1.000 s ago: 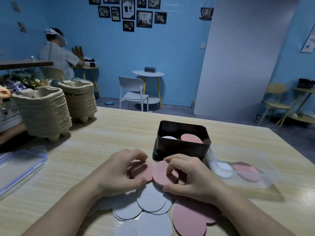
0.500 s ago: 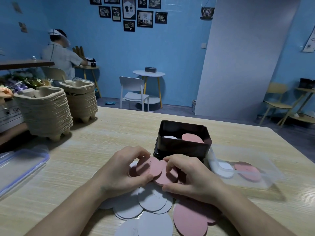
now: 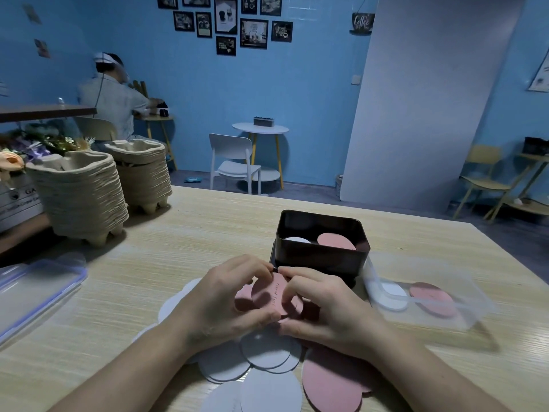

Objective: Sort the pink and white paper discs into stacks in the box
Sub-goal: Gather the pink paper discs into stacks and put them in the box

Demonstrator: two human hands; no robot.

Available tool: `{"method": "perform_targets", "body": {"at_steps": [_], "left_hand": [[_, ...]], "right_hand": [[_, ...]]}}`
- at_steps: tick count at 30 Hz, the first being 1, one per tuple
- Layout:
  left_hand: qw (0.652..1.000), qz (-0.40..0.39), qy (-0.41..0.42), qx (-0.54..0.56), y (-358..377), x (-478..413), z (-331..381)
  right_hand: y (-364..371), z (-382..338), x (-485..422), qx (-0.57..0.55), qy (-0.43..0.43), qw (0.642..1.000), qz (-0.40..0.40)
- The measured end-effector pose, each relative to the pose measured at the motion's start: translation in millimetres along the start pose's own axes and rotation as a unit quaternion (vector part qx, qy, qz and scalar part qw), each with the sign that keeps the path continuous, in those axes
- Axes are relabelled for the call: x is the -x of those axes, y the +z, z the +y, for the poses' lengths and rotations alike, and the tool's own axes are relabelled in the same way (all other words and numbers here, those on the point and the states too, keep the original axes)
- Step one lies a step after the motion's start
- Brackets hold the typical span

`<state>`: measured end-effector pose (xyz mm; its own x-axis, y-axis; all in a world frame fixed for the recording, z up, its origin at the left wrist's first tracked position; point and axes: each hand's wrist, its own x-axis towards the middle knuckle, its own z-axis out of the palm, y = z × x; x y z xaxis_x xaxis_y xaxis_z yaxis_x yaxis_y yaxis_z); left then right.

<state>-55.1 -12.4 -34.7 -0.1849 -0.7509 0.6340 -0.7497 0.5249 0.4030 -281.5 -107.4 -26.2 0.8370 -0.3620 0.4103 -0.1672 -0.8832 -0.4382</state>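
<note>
A pink paper disc (image 3: 267,292) is pinched at its edges by the curled fingers of the left hand (image 3: 228,298) and right hand (image 3: 323,307), just before the black box (image 3: 320,258), in which a white stack (image 3: 297,240) and pink stack (image 3: 335,241) are seen.

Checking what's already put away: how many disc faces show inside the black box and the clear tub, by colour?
Pink: 2, a pink disc in the black box and another pink disc in the clear tub.
White: 2, a white disc in the box and another in the tub.
Total: 4. Discs underneath are hidden.
</note>
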Motion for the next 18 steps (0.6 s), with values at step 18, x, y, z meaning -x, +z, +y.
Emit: {"method": "perform_targets", "body": {"at_steps": [18], "left_hand": [[0.994, -0.018, -0.035, 0.101, -0.5, 3.8, -5.7]], "right_hand": [[-0.9, 2.6, 0.3, -0.04, -0.012, 0.997, 0.069]]}}
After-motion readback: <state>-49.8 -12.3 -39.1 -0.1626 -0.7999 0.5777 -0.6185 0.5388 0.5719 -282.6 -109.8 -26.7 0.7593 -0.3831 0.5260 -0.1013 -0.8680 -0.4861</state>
